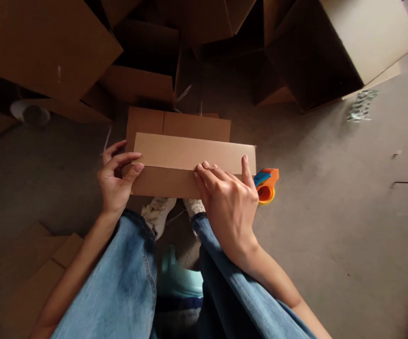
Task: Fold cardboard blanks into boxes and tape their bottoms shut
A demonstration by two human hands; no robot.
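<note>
Nearest, blue jeans (119,287) come up on either side of a teal plastic item (181,280) at six o'clock, and pale laced shoes (159,214) stand just short of the carton (193,151). The carton sits at the middle of the dial, its long near edge running almost straight from nine to three.

The left hand (117,176) holds its nine o'clock end in a narrow grip, thumb and forefinger at the edge. The right hand (228,202) lies spread over the near edge toward four o'clock, fingertips on the upper panel, the little finger near the right end. Behind the far edge a cardboard flap (197,125) shows at twelve.

An orange tape dispenser (267,188) lies just beyond the right hand, between three and four, so the right end has little room close by; past it, grey floor (331,226) runs wide from three to five. Flattened cardboard (48,263) takes up eight o'clock.

Farther off, an open box (136,84) at eleven, a large box (41,42) at ten and a pale-sided box (370,33) at two hem in the far side. A silvery strip (363,106) lies between two and three.
</note>
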